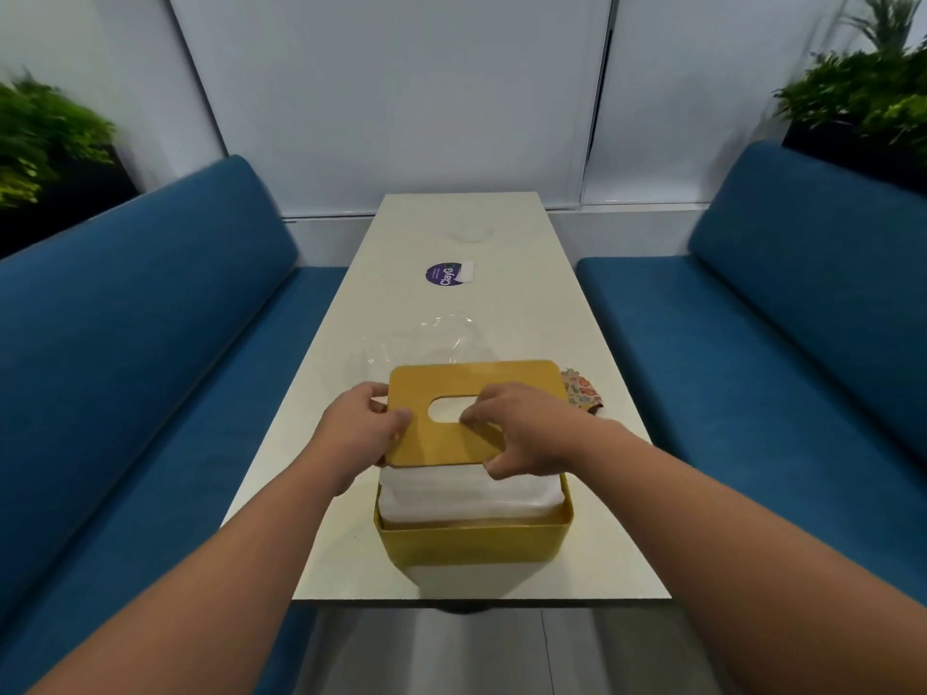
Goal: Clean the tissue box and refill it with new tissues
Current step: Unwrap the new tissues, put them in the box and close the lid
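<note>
A yellow tissue box [474,544] stands near the front edge of the white table [501,233]. A stack of white tissues [469,496] fills it and rises above its rim. Over the stack sits the flat yellow lid [451,388] with an oval slot, tilted and not seated in the box. My left hand [358,428] grips the lid's left edge, thumb on top. My right hand [524,426] grips the lid's near right corner, with a finger at the slot's edge.
Crumpled clear plastic wrap [426,338] lies just behind the box. A patterned cloth [582,391] peeks out to the lid's right. Farther back is a round purple sticker [444,274]. Blue benches [125,353] flank the table, with plants [863,92] in both back corners.
</note>
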{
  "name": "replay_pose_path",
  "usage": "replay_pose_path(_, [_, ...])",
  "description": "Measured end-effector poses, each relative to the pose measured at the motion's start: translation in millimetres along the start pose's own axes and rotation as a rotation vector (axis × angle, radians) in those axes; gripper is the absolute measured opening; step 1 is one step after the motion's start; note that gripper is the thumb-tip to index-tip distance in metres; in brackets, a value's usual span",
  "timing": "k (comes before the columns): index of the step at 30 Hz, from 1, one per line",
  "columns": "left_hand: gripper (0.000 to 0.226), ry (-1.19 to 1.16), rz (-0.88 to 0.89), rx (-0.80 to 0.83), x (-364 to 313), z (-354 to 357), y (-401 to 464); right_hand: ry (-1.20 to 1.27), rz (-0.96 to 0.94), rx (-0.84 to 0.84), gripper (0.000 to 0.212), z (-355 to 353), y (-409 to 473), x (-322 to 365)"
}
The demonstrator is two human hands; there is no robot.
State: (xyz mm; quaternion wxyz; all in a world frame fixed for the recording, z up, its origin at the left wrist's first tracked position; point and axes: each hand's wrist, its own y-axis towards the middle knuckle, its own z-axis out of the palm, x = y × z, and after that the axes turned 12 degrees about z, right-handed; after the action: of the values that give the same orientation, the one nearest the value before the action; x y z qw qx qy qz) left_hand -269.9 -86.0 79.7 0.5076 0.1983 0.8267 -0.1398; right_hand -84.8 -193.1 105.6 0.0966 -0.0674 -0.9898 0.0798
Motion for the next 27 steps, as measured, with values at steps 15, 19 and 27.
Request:
replay_pose_path(15, [0.059, 0.21, -0.139, 0.127, 31, 5, -15, 0.065, -0.036, 0.112, 0.059, 42, -10, 7])
replay_pose_path(19, [0.063, 0.309, -0.131, 0.133, 31, 8, -18, 0.078, -0.02, 0.127, 0.064, 46, -11, 7])
replay_pose_path(27, [0.067, 0.34, -0.155, 0.13, 31, 8, -18, 0.083, -0.025, 0.133, 0.065, 51, -16, 4])
